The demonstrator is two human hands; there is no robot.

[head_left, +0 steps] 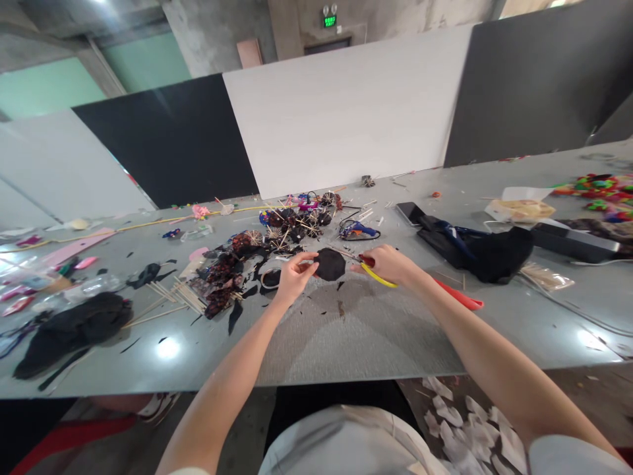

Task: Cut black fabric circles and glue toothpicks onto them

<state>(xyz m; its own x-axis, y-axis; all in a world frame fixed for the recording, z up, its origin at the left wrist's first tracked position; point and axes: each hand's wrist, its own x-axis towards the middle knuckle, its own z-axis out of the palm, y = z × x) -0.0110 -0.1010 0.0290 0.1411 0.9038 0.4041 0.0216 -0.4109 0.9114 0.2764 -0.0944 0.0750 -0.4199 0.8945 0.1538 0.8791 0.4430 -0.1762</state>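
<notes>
My left hand (295, 275) pinches the left edge of a round piece of black fabric (330, 264) and holds it just above the grey table (356, 330). My right hand (388, 264) grips scissors with yellow and red handles (374, 272); their blades reach toward the fabric's right edge. Small black offcuts (341, 285) lie on the table under the fabric.
A heap of small dark paper umbrellas and wooden sticks (277, 237) lies behind my hands. A blue glue gun (359, 229), a phone (411, 212) and a black bag (479, 247) sit to the right. Black cloth (74, 326) lies far left. White paper scraps (465, 415) litter the floor.
</notes>
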